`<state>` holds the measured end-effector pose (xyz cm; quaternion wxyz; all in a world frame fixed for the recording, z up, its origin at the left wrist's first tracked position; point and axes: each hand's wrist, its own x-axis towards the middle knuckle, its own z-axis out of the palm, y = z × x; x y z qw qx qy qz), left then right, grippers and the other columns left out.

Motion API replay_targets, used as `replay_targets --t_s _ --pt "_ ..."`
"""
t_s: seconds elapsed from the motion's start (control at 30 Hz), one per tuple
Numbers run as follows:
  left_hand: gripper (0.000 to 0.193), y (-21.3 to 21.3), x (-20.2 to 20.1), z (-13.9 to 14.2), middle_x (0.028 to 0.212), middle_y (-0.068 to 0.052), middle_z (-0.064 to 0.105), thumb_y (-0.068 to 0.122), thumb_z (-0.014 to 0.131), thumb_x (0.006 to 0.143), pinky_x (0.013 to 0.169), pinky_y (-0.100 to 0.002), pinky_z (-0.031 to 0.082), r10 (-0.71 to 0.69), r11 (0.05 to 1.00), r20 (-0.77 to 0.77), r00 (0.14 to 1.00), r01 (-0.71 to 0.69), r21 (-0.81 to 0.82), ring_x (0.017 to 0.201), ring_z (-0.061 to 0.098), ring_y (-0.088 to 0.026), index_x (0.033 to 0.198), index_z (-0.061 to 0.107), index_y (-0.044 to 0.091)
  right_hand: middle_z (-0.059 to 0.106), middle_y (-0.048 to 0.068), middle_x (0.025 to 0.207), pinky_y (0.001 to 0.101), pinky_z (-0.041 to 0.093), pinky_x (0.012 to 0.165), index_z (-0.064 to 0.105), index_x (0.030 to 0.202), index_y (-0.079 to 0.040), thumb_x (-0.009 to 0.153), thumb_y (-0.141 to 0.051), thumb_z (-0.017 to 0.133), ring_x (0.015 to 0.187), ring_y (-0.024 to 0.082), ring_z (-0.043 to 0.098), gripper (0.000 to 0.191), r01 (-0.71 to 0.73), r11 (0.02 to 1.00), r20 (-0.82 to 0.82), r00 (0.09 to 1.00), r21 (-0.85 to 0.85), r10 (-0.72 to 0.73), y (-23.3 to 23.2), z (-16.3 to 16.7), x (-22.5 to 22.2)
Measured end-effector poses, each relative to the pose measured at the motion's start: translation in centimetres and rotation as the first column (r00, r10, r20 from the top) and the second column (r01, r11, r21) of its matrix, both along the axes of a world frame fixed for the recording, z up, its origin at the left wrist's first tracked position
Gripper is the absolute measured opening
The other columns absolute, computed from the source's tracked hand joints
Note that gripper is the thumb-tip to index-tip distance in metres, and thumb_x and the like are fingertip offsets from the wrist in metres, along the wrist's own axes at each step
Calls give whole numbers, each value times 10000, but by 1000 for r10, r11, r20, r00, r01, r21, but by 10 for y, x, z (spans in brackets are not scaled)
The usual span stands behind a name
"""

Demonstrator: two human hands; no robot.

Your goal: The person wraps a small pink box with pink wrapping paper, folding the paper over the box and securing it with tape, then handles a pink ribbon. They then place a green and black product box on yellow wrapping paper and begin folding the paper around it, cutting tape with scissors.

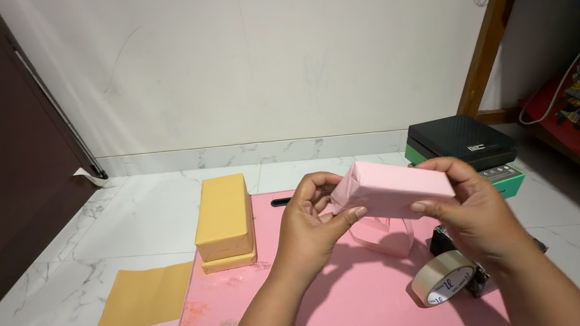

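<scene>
Both hands (393,220) hold a pink wrapped box (390,189) above the pink sheet (337,305).

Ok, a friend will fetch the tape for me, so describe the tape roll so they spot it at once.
Start at the pink sheet spread on the marble floor. Near its right edge, just below the right hand, the tape roll stands tilted against a small dark object. It is the only round, translucent beige ring there; its neighbours are boxes.

Head camera, looking down (close), floor ahead
</scene>
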<state>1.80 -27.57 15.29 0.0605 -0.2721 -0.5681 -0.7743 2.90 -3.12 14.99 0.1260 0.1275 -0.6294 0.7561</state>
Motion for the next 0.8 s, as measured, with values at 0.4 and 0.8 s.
replay_targets --t_s 0.4,0.8 --pt "392 -7 14 26 1149 -22 743 106 840 769 919 -329 598 205 876 -226 952 -282 -392 1028 705 -146 1141 716 97 628 67 1178 371 578 904 633 1173 -33 742 133 713 1063 183 657 469 5 999 -90 996 50 -1 11 18 14" --pt "409 -9 15 28 1117 -29 765 163 858 766 889 -320 601 219 852 -255 942 -312 -421 1018 724 -146 1154 740 107 625 81 1175 376 596 874 658 1112 -11 739 152 716 1040 207 673 411 -15 997 -111 994 72 23 12 18 15"
